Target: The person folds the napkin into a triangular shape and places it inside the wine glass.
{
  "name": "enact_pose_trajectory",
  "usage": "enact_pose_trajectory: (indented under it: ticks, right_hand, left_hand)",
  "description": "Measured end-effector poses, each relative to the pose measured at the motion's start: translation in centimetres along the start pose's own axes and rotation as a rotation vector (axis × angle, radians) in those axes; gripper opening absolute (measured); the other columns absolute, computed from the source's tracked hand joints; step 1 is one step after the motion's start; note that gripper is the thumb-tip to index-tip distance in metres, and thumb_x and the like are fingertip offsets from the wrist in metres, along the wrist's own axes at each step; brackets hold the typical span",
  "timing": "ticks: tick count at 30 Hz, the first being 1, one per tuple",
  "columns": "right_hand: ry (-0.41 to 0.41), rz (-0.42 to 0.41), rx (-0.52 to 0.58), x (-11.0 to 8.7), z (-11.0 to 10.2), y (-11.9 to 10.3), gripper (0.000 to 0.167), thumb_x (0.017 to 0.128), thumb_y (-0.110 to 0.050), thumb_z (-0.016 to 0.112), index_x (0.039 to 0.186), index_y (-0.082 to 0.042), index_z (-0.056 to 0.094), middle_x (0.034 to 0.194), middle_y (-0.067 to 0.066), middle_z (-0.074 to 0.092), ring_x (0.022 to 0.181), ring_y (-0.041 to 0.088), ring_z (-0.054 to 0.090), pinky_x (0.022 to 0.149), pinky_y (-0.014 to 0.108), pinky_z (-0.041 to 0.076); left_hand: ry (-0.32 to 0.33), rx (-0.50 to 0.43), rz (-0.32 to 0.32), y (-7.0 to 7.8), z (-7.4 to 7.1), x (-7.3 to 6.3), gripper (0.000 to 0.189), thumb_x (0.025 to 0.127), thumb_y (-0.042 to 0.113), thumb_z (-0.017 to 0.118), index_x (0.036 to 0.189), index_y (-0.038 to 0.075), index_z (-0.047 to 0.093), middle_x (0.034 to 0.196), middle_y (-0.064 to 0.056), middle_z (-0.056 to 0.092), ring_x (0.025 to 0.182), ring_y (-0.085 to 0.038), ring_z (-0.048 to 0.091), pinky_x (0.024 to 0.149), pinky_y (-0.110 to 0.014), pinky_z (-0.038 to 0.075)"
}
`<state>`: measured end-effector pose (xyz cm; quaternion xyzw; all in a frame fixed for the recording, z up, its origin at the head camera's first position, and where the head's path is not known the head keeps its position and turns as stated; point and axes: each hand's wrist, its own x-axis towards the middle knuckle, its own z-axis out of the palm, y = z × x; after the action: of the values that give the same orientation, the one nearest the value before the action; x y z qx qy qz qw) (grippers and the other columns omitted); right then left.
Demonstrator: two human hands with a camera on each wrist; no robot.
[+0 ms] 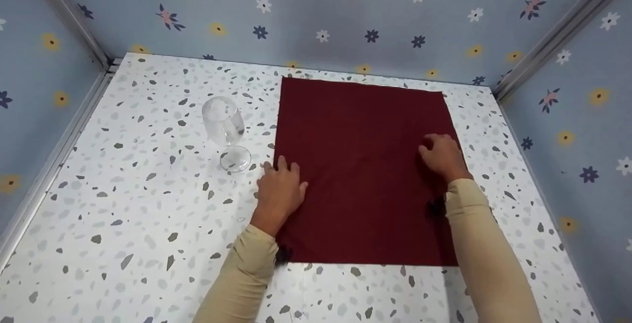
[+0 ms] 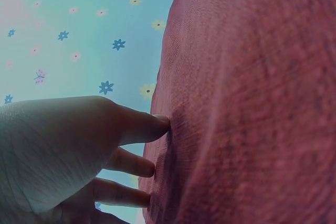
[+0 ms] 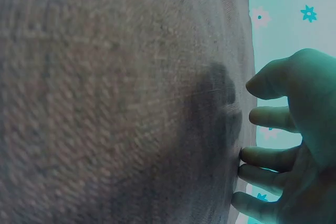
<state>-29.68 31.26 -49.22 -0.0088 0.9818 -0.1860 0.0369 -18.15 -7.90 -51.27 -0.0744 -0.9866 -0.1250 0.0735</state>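
Note:
A dark red square cloth (image 1: pixel 365 175) lies spread flat on the speckled table. My left hand (image 1: pixel 280 189) rests at the cloth's left edge, fingers spread and pointing away from me. In the left wrist view its thumb and fingertips (image 2: pixel 161 121) touch the cloth's surface. Near the right edge, my right hand (image 1: pixel 443 156) is over the cloth with its fingers slightly bent. The right wrist view shows the right fingertips (image 3: pixel 247 153) right at the fabric, with nothing pinched between them.
A clear stemmed glass (image 1: pixel 224 125) stands on the white speckled table (image 1: pixel 148 204), left of the cloth and just beyond my left hand. Blue flowered panels (image 1: pixel 316 17) with metal corner posts enclose the table at the back and both sides.

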Motion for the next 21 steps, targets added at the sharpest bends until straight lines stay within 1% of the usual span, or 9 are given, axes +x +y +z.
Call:
enact_pose_trajectory:
  ticks: [4, 7, 10, 14, 17, 21]
  right_hand:
    - [0.008, 0.018, -0.035, 0.1, 0.0, 0.5, 0.050, 0.100, -0.026, 0.052, 0.139, 0.006, 0.053, 0.139, 0.034, 0.045, 0.131, 0.051, 0.040, 0.103, 0.067, 0.033]
    - [0.018, 0.054, -0.061, 0.2, -0.1, 1.1, 0.052, 0.100, -0.027, 0.051, 0.140, 0.006, 0.052, 0.140, 0.035, 0.044, 0.130, 0.053, 0.039, 0.100, 0.070, 0.032]
    - [0.052, 0.083, -0.066, 0.5, -0.3, 1.7, 0.052, 0.100, -0.026, 0.051, 0.140, 0.007, 0.051, 0.140, 0.037, 0.043, 0.129, 0.056, 0.037, 0.099, 0.071, 0.030]
    - [0.103, 0.089, -0.051, 1.1, -0.3, 2.2, 0.051, 0.099, -0.025, 0.051, 0.139, 0.008, 0.052, 0.138, 0.037, 0.043, 0.127, 0.058, 0.036, 0.101, 0.070, 0.028]
    - [0.125, 0.086, -0.048, 1.3, -0.2, 2.5, 0.050, 0.098, -0.024, 0.051, 0.137, 0.008, 0.054, 0.136, 0.038, 0.045, 0.125, 0.058, 0.037, 0.101, 0.069, 0.028]
    - [0.133, 0.078, -0.048, 1.4, -0.2, 2.8, 0.049, 0.098, -0.021, 0.050, 0.136, 0.009, 0.055, 0.135, 0.038, 0.045, 0.121, 0.058, 0.039, 0.098, 0.068, 0.031]
  left_hand:
    - [0.022, 0.029, -0.003, 0.4, 0.1, -0.3, 0.047, 0.092, 0.036, 0.072, 0.122, 0.000, 0.067, 0.135, -0.029, 0.055, 0.114, -0.056, 0.055, 0.066, -0.060, 0.055]
    - [0.020, 0.035, -0.004, 0.7, 0.1, -0.5, 0.047, 0.093, 0.035, 0.071, 0.123, -0.001, 0.066, 0.136, -0.029, 0.055, 0.115, -0.057, 0.054, 0.067, -0.062, 0.055]
    - [0.031, 0.035, -0.004, 0.8, 0.1, -0.4, 0.047, 0.093, 0.035, 0.070, 0.124, -0.001, 0.066, 0.137, -0.030, 0.054, 0.115, -0.058, 0.053, 0.068, -0.063, 0.054]
    - [0.046, 0.047, 0.000, 0.4, 0.0, 0.0, 0.047, 0.093, 0.036, 0.071, 0.122, 0.000, 0.066, 0.137, -0.029, 0.054, 0.116, -0.057, 0.054, 0.069, -0.062, 0.054]
    - [0.025, 0.035, 0.001, 0.1, -0.1, 0.1, 0.047, 0.093, 0.037, 0.070, 0.123, 0.000, 0.066, 0.137, -0.029, 0.054, 0.117, -0.056, 0.053, 0.070, -0.061, 0.055]
    - [-0.026, 0.008, -0.016, 0.0, -0.2, -0.1, 0.049, 0.094, 0.038, 0.069, 0.126, 0.001, 0.066, 0.139, -0.029, 0.052, 0.119, -0.056, 0.052, 0.071, -0.060, 0.055]
